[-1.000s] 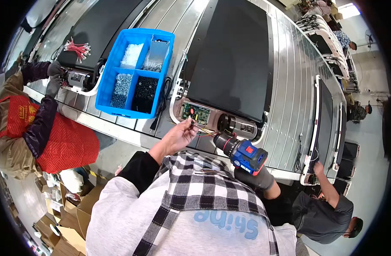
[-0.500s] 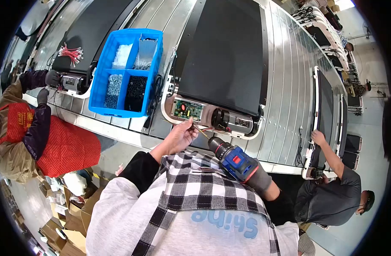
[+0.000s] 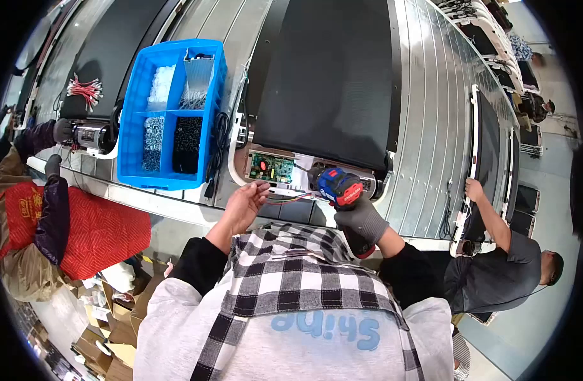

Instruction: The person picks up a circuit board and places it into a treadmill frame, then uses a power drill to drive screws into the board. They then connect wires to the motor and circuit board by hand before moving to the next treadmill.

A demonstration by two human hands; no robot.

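My right hand [image 3: 362, 219], in a grey glove, grips a blue and black cordless drill [image 3: 339, 188]. The drill's bit points left, at the right end of a green circuit board [image 3: 271, 167] in the white end frame of a treadmill [image 3: 332, 76]. Whether the tip touches a screw is too small to tell. Bare, my left hand [image 3: 244, 206] is just below the board, its thumb and fingertips pinched together. Anything between them is too small to make out. Thin coloured wires [image 3: 290, 200] run beside my left fingers. The motor behind the drill is partly hidden.
A blue divided bin [image 3: 170, 114] holds screws and small white parts to the left. A black cable [image 3: 220, 143] lies beside it. Red wire leads [image 3: 85, 92] rest on another treadmill. One co-worker [image 3: 69, 216] works at the left, another [image 3: 494, 273] at the right.
My right hand has raised the drill forward from near my chest to the circuit board. My left hand has come away from the bit and moved left and slightly down. The view has shifted slightly.
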